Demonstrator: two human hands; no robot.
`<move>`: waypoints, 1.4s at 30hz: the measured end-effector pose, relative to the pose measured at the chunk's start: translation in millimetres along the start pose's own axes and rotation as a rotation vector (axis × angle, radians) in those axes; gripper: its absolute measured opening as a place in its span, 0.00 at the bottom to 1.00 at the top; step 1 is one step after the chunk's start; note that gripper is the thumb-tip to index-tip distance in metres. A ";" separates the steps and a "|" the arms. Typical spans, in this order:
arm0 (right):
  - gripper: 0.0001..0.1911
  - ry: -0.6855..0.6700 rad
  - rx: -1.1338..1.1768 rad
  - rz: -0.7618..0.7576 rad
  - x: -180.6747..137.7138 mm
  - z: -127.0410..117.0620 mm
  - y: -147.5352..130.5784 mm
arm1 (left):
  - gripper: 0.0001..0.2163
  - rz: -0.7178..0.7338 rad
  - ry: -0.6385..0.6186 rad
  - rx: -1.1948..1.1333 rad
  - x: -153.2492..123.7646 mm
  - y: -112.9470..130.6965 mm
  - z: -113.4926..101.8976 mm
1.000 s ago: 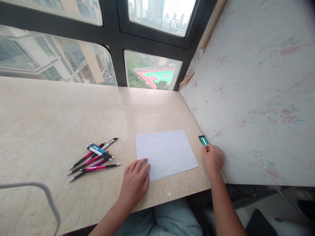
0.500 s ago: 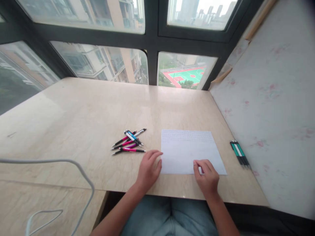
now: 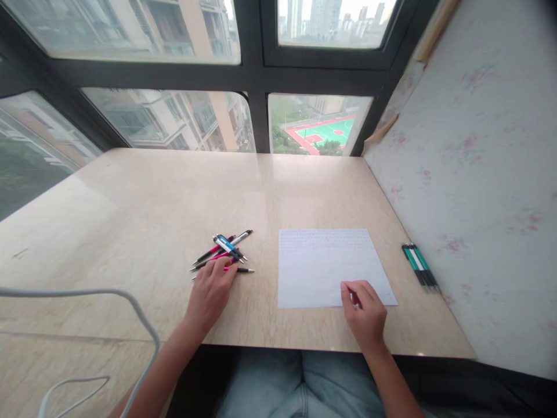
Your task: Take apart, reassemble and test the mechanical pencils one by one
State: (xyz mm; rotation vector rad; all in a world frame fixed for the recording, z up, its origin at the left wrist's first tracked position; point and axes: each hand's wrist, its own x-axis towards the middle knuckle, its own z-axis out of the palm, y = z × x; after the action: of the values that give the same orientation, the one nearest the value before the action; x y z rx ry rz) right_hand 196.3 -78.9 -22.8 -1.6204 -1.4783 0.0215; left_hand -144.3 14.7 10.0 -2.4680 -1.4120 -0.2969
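A white sheet of paper (image 3: 331, 264) with faint lines of writing along its top lies on the beige table (image 3: 152, 203). My right hand (image 3: 364, 315) rests on the sheet's near edge, fingers curled with nothing visible in them. My left hand (image 3: 212, 293) reaches over a loose pile of several pens (image 3: 224, 249), pink, black and blue; its fingers lie on the nearest pink pen, loosely spread. A small bundle of green and black pens (image 3: 418, 265) lies by the right wall, apart from both hands.
A floral-papered wall (image 3: 474, 174) borders the table on the right, and dark-framed windows (image 3: 256, 87) run along the back. A white cable (image 3: 108, 325) loops over the near left corner. My knees in jeans (image 3: 300, 386) sit under the table's front edge.
My left hand moved left from the paper's edge onto the pen pile. My right hand, earlier at the green pens by the wall, now rests on the paper's near edge.
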 end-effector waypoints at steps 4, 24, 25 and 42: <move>0.05 0.041 0.019 0.015 1.9 -0.9 -0.3 | 0.11 0.019 0.034 0.005 -5.0 -2.2 1.0; 0.15 -0.400 0.436 0.367 -9.9 11.6 -59.3 | 0.13 0.198 0.300 -0.415 22.1 119.4 -7.6; 0.16 -0.422 0.456 0.410 -10.0 11.8 -59.5 | 0.13 0.194 0.296 -0.431 22.4 120.5 -6.3; 0.20 -0.496 0.952 0.837 -11.9 27.5 -67.9 | 0.27 -0.812 -0.044 -1.920 53.8 134.5 -2.4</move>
State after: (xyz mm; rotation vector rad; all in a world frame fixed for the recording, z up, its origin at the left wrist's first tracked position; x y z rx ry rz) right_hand 124.7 -81.4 -3.7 -1.3036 -0.7546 1.4438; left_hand -1.1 -7.6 10.3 -2.2880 -2.7381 -2.8438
